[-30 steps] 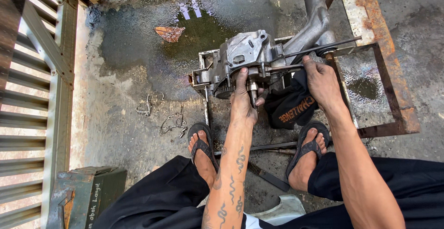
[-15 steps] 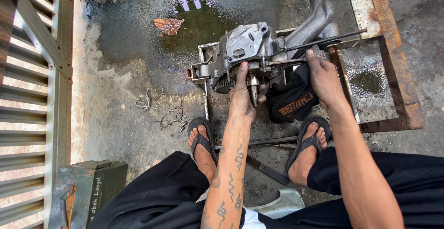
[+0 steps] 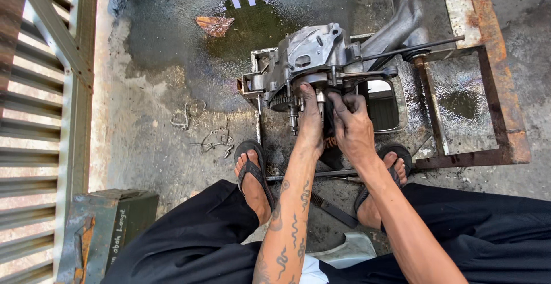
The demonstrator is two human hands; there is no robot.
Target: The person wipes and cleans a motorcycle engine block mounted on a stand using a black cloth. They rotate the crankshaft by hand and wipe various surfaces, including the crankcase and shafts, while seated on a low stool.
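Grey engine casing (image 3: 313,51), rusty-brown frame (image 3: 505,129)
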